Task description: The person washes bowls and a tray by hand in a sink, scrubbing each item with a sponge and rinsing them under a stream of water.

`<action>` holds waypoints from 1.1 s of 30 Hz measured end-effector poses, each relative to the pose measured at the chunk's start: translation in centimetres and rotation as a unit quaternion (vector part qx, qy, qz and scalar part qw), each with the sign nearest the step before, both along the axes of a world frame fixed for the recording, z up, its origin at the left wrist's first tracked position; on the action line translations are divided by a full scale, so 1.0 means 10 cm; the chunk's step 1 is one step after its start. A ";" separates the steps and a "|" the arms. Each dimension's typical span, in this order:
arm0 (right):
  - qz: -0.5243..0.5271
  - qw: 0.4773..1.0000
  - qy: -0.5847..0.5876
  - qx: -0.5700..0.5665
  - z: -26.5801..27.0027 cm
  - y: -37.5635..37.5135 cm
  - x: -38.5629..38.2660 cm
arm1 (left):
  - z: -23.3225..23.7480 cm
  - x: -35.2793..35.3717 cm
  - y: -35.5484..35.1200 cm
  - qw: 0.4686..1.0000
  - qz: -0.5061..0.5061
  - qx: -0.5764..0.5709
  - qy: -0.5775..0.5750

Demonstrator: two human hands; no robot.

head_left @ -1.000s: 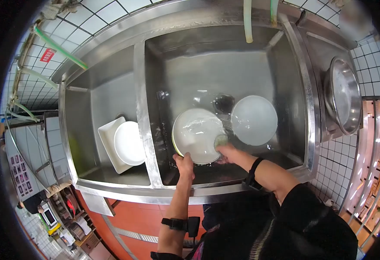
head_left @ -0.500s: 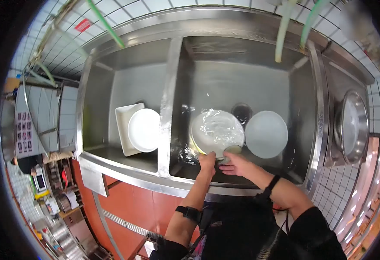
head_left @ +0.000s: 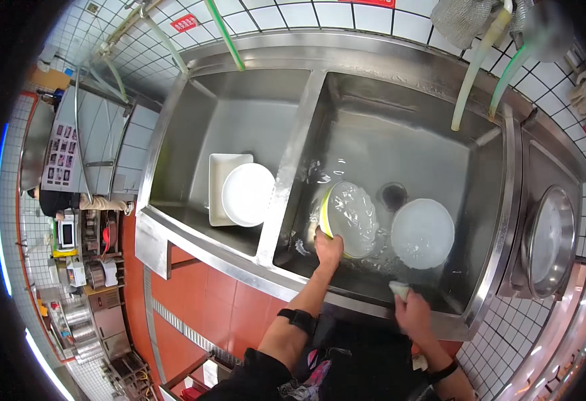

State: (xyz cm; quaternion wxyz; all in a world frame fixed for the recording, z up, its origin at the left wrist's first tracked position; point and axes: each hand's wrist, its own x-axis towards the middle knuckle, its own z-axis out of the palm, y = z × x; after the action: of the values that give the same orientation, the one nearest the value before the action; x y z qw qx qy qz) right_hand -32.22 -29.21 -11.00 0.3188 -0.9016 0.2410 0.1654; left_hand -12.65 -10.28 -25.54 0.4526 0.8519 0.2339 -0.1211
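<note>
My left hand grips the near left rim of a white bowl with a yellow-green band on its outside. The bowl is tilted up on its side in the water of the right-hand basin, its wet inside turned to the right. Over the basin's front part, apart from the bowl, my right hand is closed around what looks like a pale sponge. The hand is slightly blurred. A white round dish lies in the water right of the bowl, touched by neither hand.
In the left basin, a white round bowl rests against a cream rectangular tray. A metal divider separates the basins. A steel bowl stands on the right ledge. Hoses hang at the back. Another person is far left.
My left hand has tipped the bowl from lying flat onto its side. My right hand has drawn away from the bowl, right and toward me, with the sponge. The camera view has turned.
</note>
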 end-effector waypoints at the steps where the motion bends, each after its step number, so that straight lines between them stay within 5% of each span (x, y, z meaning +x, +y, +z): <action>1: 0.018 0.999 -0.034 0.016 0.06 0.06 -0.01 | 0.09 0.08 -0.02 0.998 -0.043 0.043 -0.010; 3: -0.033 0.984 -0.154 0.078 -0.04 0.18 -0.03 | 0.32 0.12 -0.10 0.991 -0.056 0.105 -0.065; 11: -0.021 0.982 -0.184 -0.025 -0.18 0.26 -0.10 | 0.83 0.58 -0.22 0.917 -0.330 0.180 -0.131; 15: -0.023 0.987 -0.153 -0.044 -0.22 0.28 -0.15 | 0.91 0.62 -0.32 0.815 -0.490 0.257 -0.172; 17: -0.023 0.988 -0.149 -0.039 -0.21 0.29 -0.15 | 1.04 0.61 -0.31 0.713 -0.576 0.327 -0.231; 21: -0.037 0.988 -0.143 -0.046 -0.20 0.29 -0.12 | 1.34 0.70 -0.23 0.667 -0.614 0.316 -0.278; 27: -0.054 0.987 -0.138 -0.055 -0.22 0.32 -0.16 | 1.73 0.94 -0.02 0.715 -0.578 0.209 -0.334; 30: -0.069 0.984 -0.148 -0.071 -0.18 0.35 -0.13 | 2.12 1.06 -0.02 0.793 -0.495 0.052 -0.352; 31: -0.068 0.984 -0.150 -0.073 -0.17 0.37 -0.12 | 2.20 1.09 0.00 0.792 -0.494 0.051 -0.355; 33: -0.085 0.982 -0.145 -0.081 -0.19 0.39 -0.12 | 2.30 1.21 0.07 0.872 -0.397 0.038 -0.285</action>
State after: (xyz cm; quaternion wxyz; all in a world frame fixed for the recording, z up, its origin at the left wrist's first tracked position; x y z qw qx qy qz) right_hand -33.46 -25.36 -12.92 0.2890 -0.9150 0.2810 -0.0150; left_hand -0.58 -9.60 -2.50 0.3803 0.8873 -0.2587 -0.0336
